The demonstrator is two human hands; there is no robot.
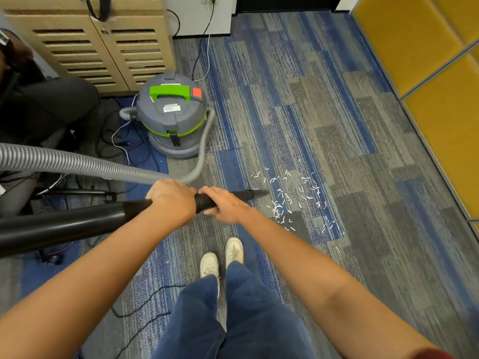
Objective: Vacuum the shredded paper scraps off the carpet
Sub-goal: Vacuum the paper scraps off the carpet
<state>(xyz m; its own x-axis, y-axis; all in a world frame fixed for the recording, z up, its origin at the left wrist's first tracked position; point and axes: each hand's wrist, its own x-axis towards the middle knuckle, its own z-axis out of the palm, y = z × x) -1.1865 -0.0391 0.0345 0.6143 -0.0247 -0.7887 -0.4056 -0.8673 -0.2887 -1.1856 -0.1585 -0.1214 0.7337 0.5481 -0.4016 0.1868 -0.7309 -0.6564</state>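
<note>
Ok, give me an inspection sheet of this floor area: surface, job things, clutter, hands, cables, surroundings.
Surface: carpet, blue and grey striped tiles.
Job's things: paper scraps scattered just past the tip of the wand; grey hose runs from the vacuum canister.
Clutter: black stand lying at left.
Grippers: left hand and right hand both grip the wand.
Cables: tangled cables left of the canister; black cord near the shoes.
Surroundings: slatted cabinet behind, yellow panels at right.

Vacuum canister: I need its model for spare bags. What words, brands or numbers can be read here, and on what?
White sticker on the vacuum canister lid: printed lines, too blurred to read.
No other legible text anywhere in the view.
</note>
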